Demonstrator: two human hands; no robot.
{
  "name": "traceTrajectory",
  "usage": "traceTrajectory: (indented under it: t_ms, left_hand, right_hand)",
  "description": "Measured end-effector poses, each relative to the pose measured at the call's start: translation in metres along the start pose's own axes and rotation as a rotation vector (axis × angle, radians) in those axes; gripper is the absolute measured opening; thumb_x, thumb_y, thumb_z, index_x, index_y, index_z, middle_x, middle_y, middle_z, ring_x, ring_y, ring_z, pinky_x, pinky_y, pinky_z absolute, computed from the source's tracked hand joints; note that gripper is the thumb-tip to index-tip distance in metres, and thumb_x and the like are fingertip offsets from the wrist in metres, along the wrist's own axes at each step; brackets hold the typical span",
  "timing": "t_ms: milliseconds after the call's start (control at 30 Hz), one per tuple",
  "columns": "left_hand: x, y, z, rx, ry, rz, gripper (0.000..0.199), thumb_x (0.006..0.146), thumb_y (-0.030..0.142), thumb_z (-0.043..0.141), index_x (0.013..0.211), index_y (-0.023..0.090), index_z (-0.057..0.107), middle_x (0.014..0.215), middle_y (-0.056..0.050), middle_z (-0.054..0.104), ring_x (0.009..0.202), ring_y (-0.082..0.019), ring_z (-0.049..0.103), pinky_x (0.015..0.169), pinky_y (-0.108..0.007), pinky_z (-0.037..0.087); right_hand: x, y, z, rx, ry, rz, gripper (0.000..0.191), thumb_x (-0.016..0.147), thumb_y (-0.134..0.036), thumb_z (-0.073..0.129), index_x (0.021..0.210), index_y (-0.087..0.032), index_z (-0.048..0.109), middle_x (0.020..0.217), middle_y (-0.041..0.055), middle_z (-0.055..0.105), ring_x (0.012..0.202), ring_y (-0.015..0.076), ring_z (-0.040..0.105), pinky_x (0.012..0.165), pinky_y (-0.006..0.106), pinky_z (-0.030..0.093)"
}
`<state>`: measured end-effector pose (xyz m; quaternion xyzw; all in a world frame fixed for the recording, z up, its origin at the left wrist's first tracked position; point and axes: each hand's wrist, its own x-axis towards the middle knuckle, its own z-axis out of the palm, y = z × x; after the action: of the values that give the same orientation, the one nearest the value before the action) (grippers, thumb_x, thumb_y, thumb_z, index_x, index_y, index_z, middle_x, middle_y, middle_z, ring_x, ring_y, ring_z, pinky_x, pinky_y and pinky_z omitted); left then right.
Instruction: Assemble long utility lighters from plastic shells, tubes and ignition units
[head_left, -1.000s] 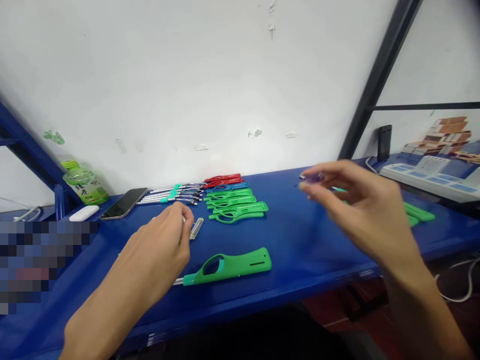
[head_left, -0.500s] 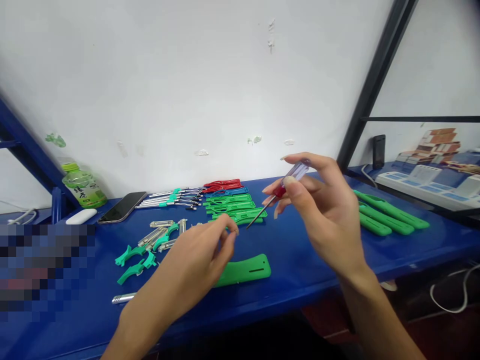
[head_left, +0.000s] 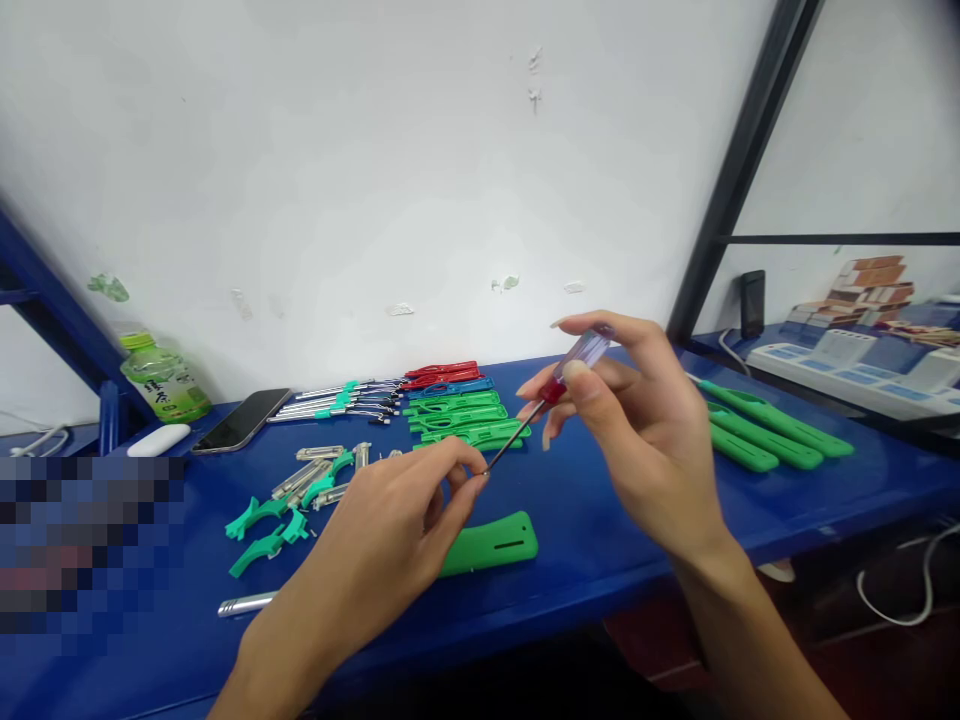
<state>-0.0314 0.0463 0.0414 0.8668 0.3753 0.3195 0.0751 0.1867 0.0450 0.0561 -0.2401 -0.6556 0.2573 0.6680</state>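
Note:
My right hand (head_left: 637, 420) holds a screwdriver (head_left: 582, 352) by its clear and red handle, the shaft slanting down to the left. The tip meets the pinched thumb and forefinger of my left hand (head_left: 409, 510); something tiny seems to be between those fingertips, too small to name. Below my left hand a green plastic casing (head_left: 506, 543) lies on the blue table (head_left: 570, 590), its left part hidden. A silver tube (head_left: 244, 604) pokes out beside my left wrist.
Teal clips (head_left: 262, 550) and clear parts (head_left: 315, 470) lie at the left. Behind them are metal rods (head_left: 337, 400), a phone (head_left: 244, 418) and a bottle (head_left: 165, 380). Green half-shells (head_left: 465, 415) sit at the back, green casings (head_left: 780, 420) at the right.
The screwdriver has moved slightly down and left, and its tip now meets my left fingertips. My left hand has shifted slightly right.

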Motion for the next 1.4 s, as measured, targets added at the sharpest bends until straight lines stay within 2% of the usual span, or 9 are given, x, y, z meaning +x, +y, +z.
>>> traceTrajectory:
  t_ms: [267,433,600,767,900,1033,1133,1233,1400]
  left_hand:
    - [0.000,0.000,0.002,-0.031,0.010,0.009,0.009,0.108,0.025,0.057,0.104,0.030,0.063,0.072,0.013,0.064,0.057,-0.010,0.051,0.058,-0.024,0.037]
    - [0.000,0.007,0.008,-0.092,-0.020,-0.014,0.011,0.108,0.025,0.057,0.101,0.030,0.063,0.073,0.012,0.063,0.058,-0.010,0.050,0.059,-0.024,0.038]
    - [0.003,0.017,0.017,-0.241,-0.103,-0.088,0.012,0.107,0.025,0.057,0.097,0.027,0.064,0.079,0.008,0.065,0.066,-0.011,0.055,0.060,-0.025,0.040]
    - [0.006,0.019,0.024,-0.272,-0.130,-0.097,0.012,0.106,0.024,0.057,0.096,0.026,0.064,0.082,0.007,0.065,0.068,-0.011,0.055,0.059,-0.025,0.040]
    - [0.005,0.017,0.029,-0.246,-0.150,-0.096,0.011,0.104,0.022,0.058,0.095,0.026,0.063,0.082,0.007,0.064,0.069,-0.012,0.054,0.065,-0.027,0.041]
    - [0.004,0.014,0.035,-0.205,-0.188,-0.076,0.011,0.103,0.019,0.059,0.095,0.025,0.062,0.089,0.006,0.066,0.080,-0.014,0.058,0.073,-0.029,0.041]
    - [0.003,0.012,0.036,-0.168,-0.207,-0.070,0.011,0.104,0.019,0.057,0.098,0.026,0.062,0.095,0.005,0.067,0.090,-0.017,0.059,0.079,-0.032,0.041]
    - [0.004,0.010,0.036,-0.131,-0.248,-0.072,0.012,0.105,0.020,0.057,0.097,0.026,0.063,0.098,0.003,0.068,0.096,-0.020,0.059,0.080,-0.034,0.040]
    - [0.004,0.008,0.040,-0.072,-0.295,-0.080,0.014,0.107,0.018,0.055,0.098,0.025,0.063,0.103,0.001,0.068,0.103,-0.023,0.059,0.080,-0.035,0.040]
  right_hand:
    - [-0.002,0.001,-0.001,-0.048,-0.059,-0.037,0.027,0.110,-0.029,0.059,0.137,-0.030,0.057,0.102,0.0015,0.078,0.085,0.0150,0.074,0.068,0.031,0.062]
    - [-0.003,-0.005,-0.007,-0.117,-0.080,-0.099,0.042,0.108,-0.024,0.060,0.148,-0.035,0.052,0.099,-0.0011,0.077,0.085,0.0168,0.074,0.071,0.035,0.063]
    - [-0.004,-0.014,-0.012,-0.204,-0.109,-0.083,0.034,0.107,-0.022,0.062,0.137,-0.038,0.064,0.108,-0.0024,0.075,0.092,0.0156,0.075,0.082,0.036,0.064]
    - [-0.004,-0.020,-0.016,-0.211,-0.131,-0.066,0.032,0.105,-0.020,0.065,0.131,-0.039,0.070,0.116,-0.0041,0.075,0.101,0.0151,0.075,0.085,0.033,0.064]
    - [-0.003,-0.022,-0.020,-0.274,-0.185,-0.052,0.029,0.106,-0.025,0.065,0.129,-0.040,0.073,0.116,-0.0060,0.077,0.096,0.0133,0.076,0.085,0.031,0.064]
    - [-0.003,-0.021,-0.024,-0.371,-0.219,-0.045,0.026,0.106,-0.026,0.066,0.124,-0.041,0.077,0.114,-0.0091,0.080,0.090,0.0106,0.076,0.083,0.027,0.064]
    - [-0.002,-0.021,-0.027,-0.408,-0.216,-0.059,0.024,0.104,-0.026,0.068,0.121,-0.039,0.079,0.112,-0.0094,0.081,0.092,0.0118,0.077,0.084,0.027,0.064]
    - [0.000,-0.022,-0.031,-0.463,-0.271,-0.050,0.020,0.103,-0.027,0.070,0.118,-0.035,0.080,0.108,-0.0080,0.082,0.094,0.0139,0.078,0.089,0.028,0.064]
    - [0.002,-0.021,-0.034,-0.495,-0.373,-0.041,0.021,0.103,-0.023,0.069,0.119,-0.031,0.080,0.114,-0.0088,0.082,0.103,0.0121,0.078,0.092,0.021,0.062]
